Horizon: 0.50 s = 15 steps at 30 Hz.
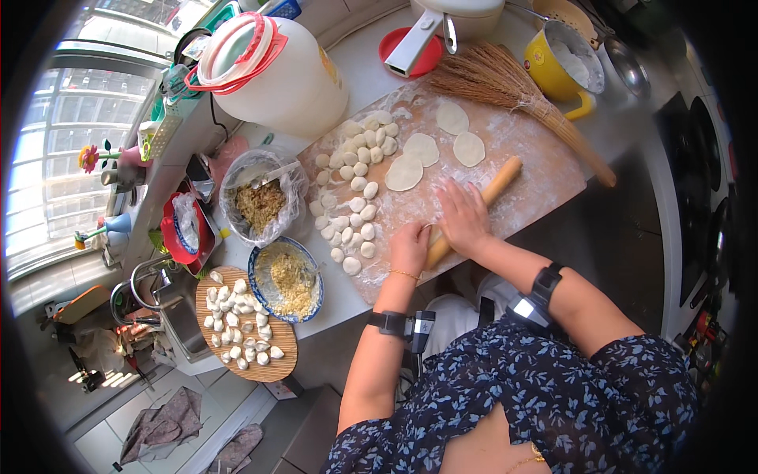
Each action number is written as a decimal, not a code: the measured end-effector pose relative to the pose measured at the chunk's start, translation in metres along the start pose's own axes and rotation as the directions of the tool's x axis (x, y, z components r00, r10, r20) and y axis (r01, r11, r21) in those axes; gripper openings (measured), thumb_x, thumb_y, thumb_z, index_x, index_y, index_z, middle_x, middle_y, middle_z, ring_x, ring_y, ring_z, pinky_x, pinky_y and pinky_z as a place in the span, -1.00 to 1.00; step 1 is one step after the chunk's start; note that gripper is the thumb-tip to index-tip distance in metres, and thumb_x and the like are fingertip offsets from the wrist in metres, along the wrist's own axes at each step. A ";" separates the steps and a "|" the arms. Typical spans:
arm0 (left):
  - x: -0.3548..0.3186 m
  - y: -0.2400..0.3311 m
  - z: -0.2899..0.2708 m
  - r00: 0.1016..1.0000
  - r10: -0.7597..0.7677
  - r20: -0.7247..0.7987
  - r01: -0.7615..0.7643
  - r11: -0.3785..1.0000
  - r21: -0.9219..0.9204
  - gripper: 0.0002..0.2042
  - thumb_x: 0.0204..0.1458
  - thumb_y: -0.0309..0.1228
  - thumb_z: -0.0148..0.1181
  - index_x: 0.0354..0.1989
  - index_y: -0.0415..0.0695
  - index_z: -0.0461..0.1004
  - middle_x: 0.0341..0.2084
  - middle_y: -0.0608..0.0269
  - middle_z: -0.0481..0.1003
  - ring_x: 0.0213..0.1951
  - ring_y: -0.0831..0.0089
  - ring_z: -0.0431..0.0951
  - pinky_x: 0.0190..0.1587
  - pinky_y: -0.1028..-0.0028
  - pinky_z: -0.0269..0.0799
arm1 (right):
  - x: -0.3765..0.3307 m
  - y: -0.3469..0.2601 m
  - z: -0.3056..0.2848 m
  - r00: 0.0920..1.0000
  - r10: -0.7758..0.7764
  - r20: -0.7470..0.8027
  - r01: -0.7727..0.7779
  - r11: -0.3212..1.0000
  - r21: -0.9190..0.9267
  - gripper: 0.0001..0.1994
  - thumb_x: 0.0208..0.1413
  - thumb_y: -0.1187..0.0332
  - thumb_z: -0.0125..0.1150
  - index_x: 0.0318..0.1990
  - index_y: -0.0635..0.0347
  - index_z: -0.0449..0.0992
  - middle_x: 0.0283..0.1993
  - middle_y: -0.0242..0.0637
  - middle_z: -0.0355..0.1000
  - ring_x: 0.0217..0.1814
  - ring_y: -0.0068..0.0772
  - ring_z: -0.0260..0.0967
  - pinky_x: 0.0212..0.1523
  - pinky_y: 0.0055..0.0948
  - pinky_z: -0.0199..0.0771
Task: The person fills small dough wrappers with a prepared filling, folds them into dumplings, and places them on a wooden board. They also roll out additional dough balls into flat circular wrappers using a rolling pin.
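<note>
rolling pin (503,179) of plain wood is laid slantwise on the floured board (545,189), its far end pointed away to the right and its near end brought close to the board's front edge. its middle is covered by the right hand (464,217), which is laid flat over it, palm down, with the fingers stretched forward and slightly parted rather than wrapped around. the left hand (409,246) is set just beside the pin, its fingers curled inward; a pale sliver, seemingly dough (430,227), is shown at the fingertips, but whether it is firmly pinched cannot be told, since the inside of the grip is hidden.

the pin is judged to be stiff, fairly light and quick to roll, and a little slippery where flour is caught on it; it is best steered by a flat palm over the middle, with pressure kept even. the dough is likely soft, stretchy and easily torn or dented, so it is best taken by the rim, lightly, between thumb and fingertips. the thin rounds (404,171) spread beyond the hands are expected to droop if lifted by one edge, and are better supported from beneath. the small dough lumps (361,168) gathered to the left are probably firmer, though easily squashed, and are best picked up by their sides.
</note>
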<state>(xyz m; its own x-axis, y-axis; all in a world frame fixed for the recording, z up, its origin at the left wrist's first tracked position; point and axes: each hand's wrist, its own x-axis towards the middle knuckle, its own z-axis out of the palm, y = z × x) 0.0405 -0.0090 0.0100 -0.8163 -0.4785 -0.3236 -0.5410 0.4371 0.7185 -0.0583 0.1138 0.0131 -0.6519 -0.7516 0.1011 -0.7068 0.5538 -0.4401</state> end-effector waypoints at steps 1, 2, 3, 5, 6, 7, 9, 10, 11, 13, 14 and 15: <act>0.004 0.001 -0.003 0.996 -0.054 0.076 0.061 0.994 -0.091 -0.83 0.07 -0.39 0.17 -0.29 -0.26 0.54 -0.48 0.07 0.56 -0.39 0.35 0.56 -0.28 0.40 0.44 | -0.006 0.005 0.002 0.998 0.021 0.063 -0.022 0.999 0.025 -0.47 -0.05 0.30 0.12 0.14 0.20 0.27 0.25 -0.08 0.16 0.32 -0.10 0.07 0.34 -0.01 -0.12; 0.010 0.002 -0.005 0.993 -0.039 0.110 0.065 0.969 -0.238 -0.81 0.08 -0.37 0.18 -0.26 -0.25 0.53 -0.45 0.12 0.55 -0.38 0.54 0.52 -0.29 0.53 0.42 | -0.019 0.011 0.001 0.993 0.034 0.111 -0.036 0.999 0.021 -0.48 -0.07 0.31 0.12 0.12 0.20 0.28 0.21 -0.10 0.17 0.30 -0.10 0.07 0.34 0.00 -0.11; 0.018 0.002 -0.010 1.000 0.001 -0.021 -0.007 0.955 -0.298 -0.84 0.03 -0.42 0.20 -0.27 -0.24 0.53 -0.43 0.08 0.54 -0.37 0.39 0.51 -0.28 0.44 0.42 | -0.029 0.018 0.002 0.999 -0.011 0.031 0.010 1.000 0.016 -0.48 -0.08 0.30 0.13 0.11 0.19 0.29 0.20 -0.10 0.17 0.28 -0.10 0.08 0.34 -0.02 -0.10; 0.039 -0.003 -0.024 0.977 0.045 -0.209 -0.133 0.896 -0.424 -0.84 -0.08 -0.52 0.23 -0.29 -0.23 0.52 -0.40 0.01 0.51 -0.35 0.09 0.51 -0.26 0.25 0.42 | -0.047 0.033 0.004 0.993 -0.036 -0.110 0.038 0.999 0.017 -0.49 -0.10 0.29 0.16 0.09 0.18 0.31 0.17 -0.12 0.18 0.25 -0.09 0.09 0.34 -0.06 -0.09; 0.041 -0.009 -0.035 0.951 0.012 -0.309 -0.062 0.987 -0.149 -0.84 -0.11 -0.54 0.24 -0.31 -0.23 0.51 -0.41 0.02 0.50 -0.34 0.08 0.49 -0.25 0.24 0.41 | -0.051 0.039 0.008 0.996 0.014 -0.086 -0.013 1.000 0.019 -0.52 -0.10 0.31 0.14 0.06 0.16 0.32 0.14 -0.14 0.21 0.22 -0.11 0.12 0.33 -0.07 -0.07; 0.043 -0.015 -0.045 0.909 0.070 -0.410 -0.025 0.993 0.113 -0.83 -0.14 -0.56 0.24 -0.32 -0.24 0.50 -0.42 0.03 0.49 -0.34 0.07 0.48 -0.23 0.24 0.40 | -0.053 0.044 0.013 0.997 -0.033 -0.075 0.033 0.999 -0.008 -0.52 -0.10 0.31 0.13 0.05 0.16 0.33 0.13 -0.16 0.23 0.21 -0.13 0.12 0.33 -0.07 -0.06; 0.039 -0.022 -0.053 0.868 0.172 -0.465 0.004 0.935 0.353 -0.84 -0.19 -0.58 0.25 -0.37 -0.24 0.48 -0.44 0.04 0.46 -0.32 0.06 0.44 -0.20 0.22 0.38 | -0.047 0.048 0.023 1.000 0.004 -0.026 -0.005 1.000 -0.029 -0.54 -0.11 0.31 0.12 0.04 0.15 0.35 0.11 -0.18 0.25 0.20 -0.16 0.14 0.31 -0.07 -0.04; 0.031 -0.024 -0.052 0.877 0.189 -0.441 -0.030 0.939 0.343 -0.84 -0.20 -0.58 0.25 -0.39 -0.24 0.48 -0.45 0.04 0.45 -0.31 0.06 0.43 -0.19 0.21 0.36 | -0.042 0.048 0.028 0.999 -0.002 -0.052 0.001 1.000 -0.018 -0.55 -0.11 0.33 0.10 0.02 0.13 0.36 0.10 -0.22 0.27 0.17 -0.19 0.17 0.28 -0.07 0.00; 0.023 -0.025 -0.051 0.904 0.157 -0.398 -0.020 0.945 0.327 -0.85 -0.21 -0.58 0.26 -0.41 -0.24 0.47 -0.46 0.04 0.44 -0.30 0.05 0.41 -0.17 0.20 0.35 | -0.038 0.047 0.031 0.994 -0.029 -0.109 0.027 0.999 -0.018 -0.56 -0.12 0.33 0.11 0.02 0.13 0.36 0.10 -0.22 0.27 0.17 -0.19 0.17 0.27 -0.07 0.01; 0.006 -0.021 -0.035 0.947 0.175 -0.271 -0.101 0.959 0.266 -0.87 -0.20 -0.58 0.24 -0.42 -0.22 0.48 -0.42 0.04 0.45 -0.27 0.05 0.42 -0.20 0.21 0.35 | -0.031 0.043 0.032 0.983 -0.026 -0.180 0.024 1.000 -0.013 -0.56 -0.12 0.33 0.11 0.01 0.13 0.37 0.09 -0.22 0.27 0.15 -0.18 0.18 0.25 -0.06 0.03; 0.000 -0.017 -0.025 0.963 0.181 -0.202 -0.142 0.971 0.192 -0.89 -0.19 -0.57 0.23 -0.44 -0.22 0.48 -0.43 0.05 0.46 -0.29 0.06 0.43 -0.20 0.22 0.36 | -0.030 0.041 0.030 0.993 -0.020 -0.118 0.016 0.999 -0.031 -0.56 -0.13 0.33 0.12 0.00 0.13 0.37 0.09 -0.22 0.27 0.14 -0.18 0.19 0.24 -0.06 0.04; -0.002 -0.015 -0.018 0.975 0.190 -0.114 -0.178 0.978 0.108 -0.91 -0.17 -0.56 0.23 -0.46 -0.22 0.48 -0.44 0.05 0.46 -0.31 0.06 0.43 -0.21 0.23 0.36 | -0.030 0.039 0.027 0.994 -0.012 -0.108 0.009 1.000 -0.028 -0.57 -0.13 0.33 0.13 0.00 0.13 0.37 0.08 -0.22 0.27 0.14 -0.18 0.19 0.23 -0.06 0.05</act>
<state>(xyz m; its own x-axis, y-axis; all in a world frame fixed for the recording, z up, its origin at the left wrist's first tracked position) 0.0536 -0.0281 0.0108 -0.8757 -0.4705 -0.1088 -0.4058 0.5947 0.6941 -0.0592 0.1480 -0.0308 -0.6690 -0.7151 0.2025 -0.7203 0.5566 -0.4140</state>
